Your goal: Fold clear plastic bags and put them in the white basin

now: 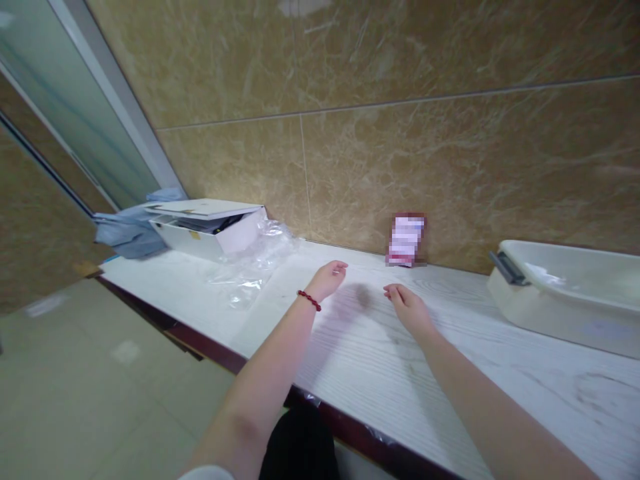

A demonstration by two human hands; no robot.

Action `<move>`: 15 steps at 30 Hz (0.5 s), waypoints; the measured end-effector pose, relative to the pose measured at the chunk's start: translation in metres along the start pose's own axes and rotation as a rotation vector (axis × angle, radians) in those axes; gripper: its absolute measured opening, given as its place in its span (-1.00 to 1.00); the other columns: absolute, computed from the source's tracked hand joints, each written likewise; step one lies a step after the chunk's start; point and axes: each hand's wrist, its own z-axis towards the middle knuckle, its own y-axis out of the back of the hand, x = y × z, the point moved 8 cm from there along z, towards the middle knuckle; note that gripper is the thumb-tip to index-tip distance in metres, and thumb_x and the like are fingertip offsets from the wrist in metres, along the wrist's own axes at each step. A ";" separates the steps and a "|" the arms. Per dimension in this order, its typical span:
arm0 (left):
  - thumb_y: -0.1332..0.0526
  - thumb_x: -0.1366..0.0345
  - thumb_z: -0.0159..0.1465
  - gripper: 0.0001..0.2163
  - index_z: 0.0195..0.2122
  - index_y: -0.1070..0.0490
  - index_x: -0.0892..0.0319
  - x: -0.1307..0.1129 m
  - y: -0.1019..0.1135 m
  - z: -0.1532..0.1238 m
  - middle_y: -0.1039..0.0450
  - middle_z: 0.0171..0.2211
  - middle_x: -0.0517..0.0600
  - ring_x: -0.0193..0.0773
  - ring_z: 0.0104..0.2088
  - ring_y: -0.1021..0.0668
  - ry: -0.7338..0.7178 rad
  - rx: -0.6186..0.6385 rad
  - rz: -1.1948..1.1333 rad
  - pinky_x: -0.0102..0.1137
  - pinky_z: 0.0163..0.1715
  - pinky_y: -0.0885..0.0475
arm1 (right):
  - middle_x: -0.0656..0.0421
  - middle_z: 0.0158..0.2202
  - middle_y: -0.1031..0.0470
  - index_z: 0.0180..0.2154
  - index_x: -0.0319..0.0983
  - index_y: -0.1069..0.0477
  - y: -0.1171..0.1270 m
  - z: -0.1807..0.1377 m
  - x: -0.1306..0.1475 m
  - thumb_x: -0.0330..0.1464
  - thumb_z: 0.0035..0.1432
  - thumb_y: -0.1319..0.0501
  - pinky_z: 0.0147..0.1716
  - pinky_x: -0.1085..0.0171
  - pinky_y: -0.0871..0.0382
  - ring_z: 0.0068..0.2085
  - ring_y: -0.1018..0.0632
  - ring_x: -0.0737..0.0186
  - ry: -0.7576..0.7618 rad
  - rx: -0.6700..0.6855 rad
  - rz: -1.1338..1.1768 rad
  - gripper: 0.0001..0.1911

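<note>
At far left, rumpled blue cloth [133,232] beside a smooth white box [195,240], lid ajar; then crinkled clear plastic [245,277]. Left hand [327,279] over pale wood-grained table [345,353], fingers loosely half-curled (red beaded bracelet [310,301] at the wrist). Against marbled tile wall [360,167], upright phone [406,240], screen too pixelated to read. Right hand [407,307] just before it, fingers curled, impossible to tell whether pressed together. Far right, cream tub [570,313].

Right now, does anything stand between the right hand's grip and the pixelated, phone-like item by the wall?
Nothing visible does. Only the white tabletop shows between the right hand's grip and the phone-like item. The left hand and the pale tub are off to either side.
</note>
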 end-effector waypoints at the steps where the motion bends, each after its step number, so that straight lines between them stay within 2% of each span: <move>1: -0.10 0.37 0.05 -0.79 -0.26 -0.38 0.20 0.000 0.015 -0.001 -0.43 -0.32 0.05 -0.31 -0.38 -0.45 -0.003 -0.015 0.045 -0.43 -0.34 -0.33 | 0.15 -0.37 -0.46 -0.33 -0.20 -0.36 0.000 0.000 0.001 -0.21 0.07 0.09 -0.27 0.24 -0.28 -0.29 -0.46 0.22 0.005 0.001 -0.007 -0.68; 3: -0.03 0.35 0.11 -0.76 -0.21 -0.35 0.20 -0.002 0.043 -0.003 -0.44 -0.29 0.04 -0.31 -0.34 -0.47 -0.087 -0.013 0.399 -0.45 -0.33 -0.34 | 0.14 -0.37 -0.46 -0.35 -0.21 -0.36 0.000 0.000 0.003 -0.21 0.07 0.09 -0.28 0.24 -0.28 -0.29 -0.46 0.22 0.011 0.005 -0.020 -0.67; 7: 0.00 0.45 0.06 -0.74 -0.25 -0.38 0.23 0.018 0.117 -0.007 -0.44 -0.25 0.06 -0.25 -0.24 -0.46 -0.058 -0.045 0.612 -0.39 -0.17 -0.30 | 0.14 -0.37 -0.47 -0.37 -0.21 -0.38 -0.001 0.000 0.007 -0.21 0.07 0.09 -0.29 0.25 -0.28 -0.30 -0.46 0.22 0.019 0.013 -0.030 -0.66; 10: 0.03 0.48 0.05 -0.71 -0.24 -0.38 0.26 0.039 0.176 -0.011 -0.44 -0.24 0.07 -0.21 -0.20 -0.45 0.018 -0.044 0.776 -0.36 -0.14 -0.27 | 0.15 -0.39 -0.47 -0.38 -0.21 -0.38 -0.002 0.000 0.009 -0.22 0.06 0.09 -0.31 0.24 -0.28 -0.32 -0.46 0.22 0.022 0.012 -0.031 -0.67; 12: 0.02 0.48 0.03 -0.66 -0.17 -0.35 0.24 0.048 0.212 -0.014 -0.38 -0.12 0.07 -0.17 -0.10 -0.38 0.060 -0.061 0.888 -0.30 -0.07 -0.21 | 0.15 -0.39 -0.47 -0.39 -0.20 -0.38 -0.003 0.000 0.009 -0.22 0.06 0.08 -0.31 0.24 -0.28 -0.31 -0.46 0.22 0.022 0.012 -0.032 -0.68; 15: -0.01 0.47 0.00 -0.57 -0.05 -0.26 0.21 0.060 0.248 -0.017 -0.24 0.02 0.07 -0.09 0.05 -0.21 0.117 -0.048 1.068 -0.22 -0.01 -0.10 | 0.16 -0.38 -0.47 -0.39 -0.19 -0.38 -0.004 0.001 0.007 -0.22 0.06 0.08 -0.31 0.25 -0.28 -0.30 -0.46 0.21 0.024 0.020 -0.028 -0.69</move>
